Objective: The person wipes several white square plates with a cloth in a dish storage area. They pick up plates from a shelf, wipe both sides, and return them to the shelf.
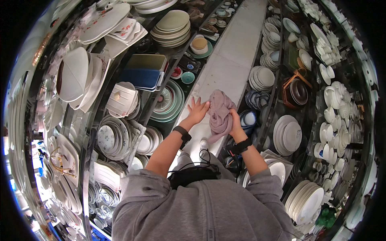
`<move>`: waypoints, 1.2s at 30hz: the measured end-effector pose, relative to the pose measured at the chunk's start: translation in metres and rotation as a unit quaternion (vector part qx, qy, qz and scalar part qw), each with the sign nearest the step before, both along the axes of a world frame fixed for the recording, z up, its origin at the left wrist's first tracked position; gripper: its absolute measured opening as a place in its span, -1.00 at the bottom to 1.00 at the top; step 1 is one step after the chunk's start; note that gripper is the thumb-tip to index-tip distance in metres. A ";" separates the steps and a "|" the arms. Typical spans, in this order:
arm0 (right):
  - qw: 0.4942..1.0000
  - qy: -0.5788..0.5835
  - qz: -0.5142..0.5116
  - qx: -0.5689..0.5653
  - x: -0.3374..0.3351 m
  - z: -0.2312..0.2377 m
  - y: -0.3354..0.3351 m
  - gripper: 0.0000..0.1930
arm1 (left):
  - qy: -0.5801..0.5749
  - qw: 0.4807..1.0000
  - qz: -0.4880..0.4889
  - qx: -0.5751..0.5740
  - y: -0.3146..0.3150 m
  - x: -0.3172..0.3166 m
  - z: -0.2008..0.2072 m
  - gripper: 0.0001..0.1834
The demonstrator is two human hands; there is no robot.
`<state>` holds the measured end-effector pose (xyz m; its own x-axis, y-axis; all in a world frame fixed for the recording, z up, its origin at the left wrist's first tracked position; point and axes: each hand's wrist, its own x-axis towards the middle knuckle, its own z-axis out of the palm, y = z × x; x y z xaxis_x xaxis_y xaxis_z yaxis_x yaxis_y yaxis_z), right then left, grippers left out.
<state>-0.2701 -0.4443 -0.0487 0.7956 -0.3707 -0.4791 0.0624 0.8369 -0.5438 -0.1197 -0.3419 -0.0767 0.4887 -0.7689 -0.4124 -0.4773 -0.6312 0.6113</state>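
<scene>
A bunched mauve cloth (220, 114) hangs in front of me above the aisle, its loose tail trailing down toward my shoes. Its right side is gripped by my right hand (236, 122), the fingers partly hidden behind the folds. At its left edge is my left hand (197, 109), fingers spread apart, the thumb tip touching or very close to the cloth. Below the left hand's side of the aisle sit stacked pale green plates (171, 102). Blue patterned bowls (250, 117) stand just right of my right hand.
Shelves of crockery line both sides of a narrow pale floor (231, 52). On the left are blue rectangular trays (140, 76) and floral plates (108, 136). On the right stand stacked white bowls (261, 78), a brown pot (298, 91) and large white plates (287, 134).
</scene>
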 end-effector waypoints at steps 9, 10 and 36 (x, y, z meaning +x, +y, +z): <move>0.997 0.035 -0.018 0.069 -0.027 -0.031 -0.003 -0.62 | 0.195 0.954 -0.008 -0.225 -0.014 -0.035 -0.014 -0.34; 0.998 0.037 -0.005 0.058 -0.027 -0.026 0.000 -0.64 | 0.234 0.965 0.017 -0.116 -0.007 -0.025 -0.029 -0.35; 0.994 0.078 0.067 -0.035 0.019 -0.018 0.006 -0.66 | 0.068 0.992 0.066 -0.083 0.041 -0.004 -0.017 -0.35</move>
<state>-0.2512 -0.4381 -0.0666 0.7588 -0.3030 -0.5766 -0.1363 0.7917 -0.5954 -0.1236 -0.3007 -0.0935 0.5385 -0.7645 -0.3542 -0.3020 -0.5676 0.7659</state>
